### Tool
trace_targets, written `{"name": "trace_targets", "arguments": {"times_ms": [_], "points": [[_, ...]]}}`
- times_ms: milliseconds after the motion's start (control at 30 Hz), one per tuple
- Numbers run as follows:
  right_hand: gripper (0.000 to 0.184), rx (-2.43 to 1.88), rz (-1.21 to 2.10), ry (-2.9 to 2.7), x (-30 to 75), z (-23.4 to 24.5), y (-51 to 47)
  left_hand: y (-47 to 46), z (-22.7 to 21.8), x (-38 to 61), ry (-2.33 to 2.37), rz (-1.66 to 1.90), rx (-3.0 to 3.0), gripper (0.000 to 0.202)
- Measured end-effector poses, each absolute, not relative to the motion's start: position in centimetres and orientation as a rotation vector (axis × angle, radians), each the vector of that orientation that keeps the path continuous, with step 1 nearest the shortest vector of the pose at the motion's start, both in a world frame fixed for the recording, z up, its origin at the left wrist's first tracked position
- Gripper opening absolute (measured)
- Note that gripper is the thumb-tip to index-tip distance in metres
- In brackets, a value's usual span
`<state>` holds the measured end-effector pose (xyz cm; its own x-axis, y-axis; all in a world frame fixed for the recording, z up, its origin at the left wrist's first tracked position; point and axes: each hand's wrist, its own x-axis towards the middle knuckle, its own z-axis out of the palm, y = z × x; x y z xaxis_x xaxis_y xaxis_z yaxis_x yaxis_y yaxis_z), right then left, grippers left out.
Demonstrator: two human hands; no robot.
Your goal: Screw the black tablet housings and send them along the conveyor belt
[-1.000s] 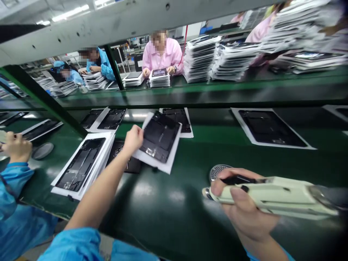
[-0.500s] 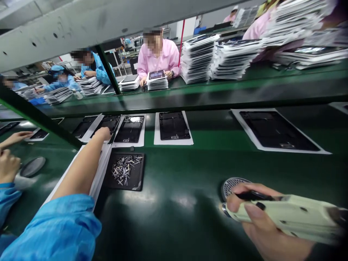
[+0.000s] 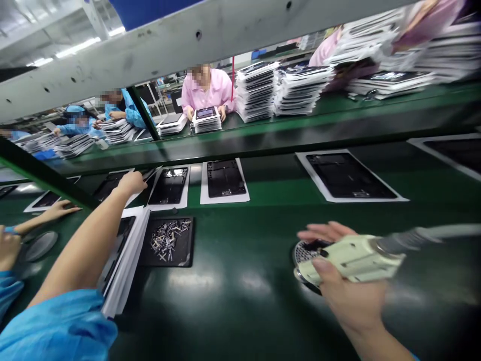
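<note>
My left hand [image 3: 130, 183], fingers curled and partly hidden, is closed at a tablet housing on a white sheet [image 3: 152, 179], which looks tilted. Under my left forearm lies a stack of tablet housings with white sheets [image 3: 130, 265]. In my right hand [image 3: 347, 296] is a pale green electric screwdriver [image 3: 351, 258] with a grey cable; the thumb lies over its body and the other fingers stretch out beyond it. The screwdriver's tip end is over a round dish with a perforated top [image 3: 301, 252], partly covered by the tool and hand.
A black tray [image 3: 184, 255] holds many small metal strips. More tablet housings [image 3: 225, 179] lie on white sheets along the green bench. A co-worker's hands [image 3: 56, 211] are at the left. A green post [image 3: 45, 173] slants across. Tall stacks [image 3: 257, 93] stand behind.
The view has shifted. My left hand has moved with the tablet housing, which now looks tilted. The screwdriver has turned in my right hand, and those fingers have stretched out.
</note>
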<state>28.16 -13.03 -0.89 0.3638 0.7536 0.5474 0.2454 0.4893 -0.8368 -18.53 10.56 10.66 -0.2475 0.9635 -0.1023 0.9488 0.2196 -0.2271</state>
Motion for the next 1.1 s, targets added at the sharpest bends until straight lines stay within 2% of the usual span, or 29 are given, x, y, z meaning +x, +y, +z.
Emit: {"name": "trace_targets", "arguments": {"times_ms": [67, 100, 167, 233, 300, 367, 400, 467, 600, 700, 800, 867, 933, 1000, 1100], "points": [[0.060, -0.972, -0.020, -1.173, 28.7, -0.4, -13.7, 8.6, 13.4, -16.0, -2.329, 0.431, -1.873, 0.029], [0.061, -0.910, -0.207, -1.158, 28.8, -0.1, -14.5, 7.1, 14.5, -14.4, -2.283, 0.438, -1.883, 0.029], [0.048, -0.792, -0.347, -1.190, 28.1, 0.4, -16.5, 3.1, 15.9, -10.6, -2.194, 0.383, -1.948, 0.028], [0.034, -0.833, 0.141, -1.481, 26.1, 0.9, -18.1, -1.9, 15.7, -6.4, -2.102, 0.317, -2.022, 0.025], [0.023, -0.971, 0.844, -1.437, 23.2, 1.4, -18.6, -7.5, 14.0, -2.3, -2.028, 0.253, -2.100, 0.022], [0.040, -0.998, 1.516, -1.171, 20.9, 1.5, -18.1, -12.7, 11.1, 1.5, -1.921, 0.160, -2.280, 0.018], [0.048, -0.979, 1.699, -1.023, 20.2, 1.4, -17.8, -15.1, 9.5, 3.3, -1.841, 0.098, -2.415, 0.016], [0.054, -0.989, 1.813, -0.850, 20.2, 0.6, -17.5, -19.0, 6.3, 6.4, -1.693, 0.007, -2.694, 0.015], [0.041, -1.207, 1.758, -0.742, 23.4, -2.0, -19.4, -23.4, 2.0, 10.6, -1.626, -0.090, -3.082, 0.009], [0.041, -1.348, 1.823, -0.789, 26.1, -3.6, -21.2, -24.7, 0.7, 10.8, -1.567, -0.202, -3.380, 0.014], [0.038, -1.449, 1.690, -1.197, 28.0, -4.6, -21.8, -24.6, 0.2, 8.2, -1.587, -0.391, -3.441, 0.012], [0.039, -1.598, 1.330, -1.524, 29.0, -5.1, -21.9, -23.5, 0.1, 5.0, -1.721, -0.492, -3.301, 0.010], [0.044, -1.725, 0.808, -1.658, 29.8, -5.8, -22.0, -21.7, 0.3, 1.0, -1.905, -0.528, -3.048, 0.014], [0.044, -1.699, 0.415, -1.701, 30.1, -6.6, -22.3, -19.1, 0.6, -3.2, -2.078, -0.444, -2.741, 0.021], [0.029, -1.529, 0.186, -1.922, 29.6, -7.5, -22.6, -14.9, 1.2, -8.2, -2.226, -0.213, -2.383, 0.022]]}}
